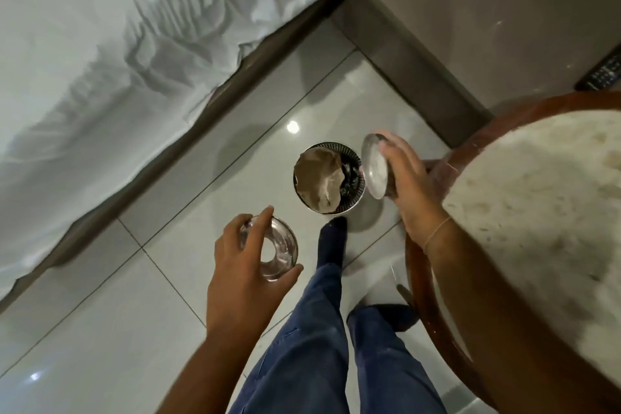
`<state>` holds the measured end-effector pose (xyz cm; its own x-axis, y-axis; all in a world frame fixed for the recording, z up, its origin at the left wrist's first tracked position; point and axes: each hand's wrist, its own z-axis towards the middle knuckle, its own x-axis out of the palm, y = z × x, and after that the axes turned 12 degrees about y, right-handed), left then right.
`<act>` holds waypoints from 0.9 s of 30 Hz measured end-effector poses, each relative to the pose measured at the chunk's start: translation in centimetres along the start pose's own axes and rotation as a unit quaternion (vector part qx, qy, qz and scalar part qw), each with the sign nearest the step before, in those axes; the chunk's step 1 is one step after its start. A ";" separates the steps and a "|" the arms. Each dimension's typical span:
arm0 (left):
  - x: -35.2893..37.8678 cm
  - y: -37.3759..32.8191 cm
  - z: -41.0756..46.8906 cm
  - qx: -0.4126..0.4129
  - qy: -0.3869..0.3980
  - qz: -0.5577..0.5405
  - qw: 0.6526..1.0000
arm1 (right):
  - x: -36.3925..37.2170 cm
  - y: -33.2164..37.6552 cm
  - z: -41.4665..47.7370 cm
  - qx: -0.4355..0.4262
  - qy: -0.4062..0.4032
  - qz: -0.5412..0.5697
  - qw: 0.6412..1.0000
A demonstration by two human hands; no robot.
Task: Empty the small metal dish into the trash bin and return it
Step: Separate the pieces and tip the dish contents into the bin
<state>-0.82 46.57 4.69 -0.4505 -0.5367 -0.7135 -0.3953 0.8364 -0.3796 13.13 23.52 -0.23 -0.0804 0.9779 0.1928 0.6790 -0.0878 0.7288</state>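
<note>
My right hand grips the small metal dish, tipped on its side with its open face turned toward the trash bin, right at the bin's right rim. The round metal bin stands on the floor, with crumpled brown paper and dark scraps inside. My left hand holds a shiny metal ring-shaped lid to the lower left of the bin, above the floor tiles.
A round table with a pale stone top and wooden rim is at the right. A bed with a white sheet fills the upper left. A remote control lies on a grey ledge. My legs and a dark sock stand by the bin.
</note>
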 end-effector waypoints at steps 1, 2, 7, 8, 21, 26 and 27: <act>0.2 0.5 0.0 -0.003 0.000 -0.006 1.000 | 0.8 -0.5 0.4 -0.017 0.013 -0.042 0.999; 0.4 1.0 0.0 -0.006 -0.001 -0.012 1.000 | 1.8 -1.1 1.0 -0.033 0.017 -0.076 0.996; 0.8 3.2 0.2 -0.035 -0.016 -0.045 0.998 | 5.7 -6.6 5.5 -0.084 0.023 -0.275 0.957; 0.8 3.5 0.2 -0.040 -0.021 -0.048 0.998 | 6.0 -7.8 6.3 -0.074 0.028 -0.320 0.944; 2.3 3.9 0.6 -0.064 -0.027 -0.100 0.993 | 6.9 -8.2 7.7 -0.200 -0.063 -0.483 0.850; 3.1 4.0 0.9 -0.068 -0.035 -0.102 0.992 | 7.6 -11.2 8.3 -0.018 0.015 -0.517 0.855; 3.3 4.1 0.9 -0.067 -0.034 -0.098 0.992 | 7.8 -11.0 8.4 -0.026 -0.004 -0.509 0.860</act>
<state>-3.21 48.36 0.29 -0.3009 -0.6752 -0.6735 -0.5756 0.6916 -0.4362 11.19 33.72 -12.30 -0.6087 0.5541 -0.5679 0.2260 0.8072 0.5453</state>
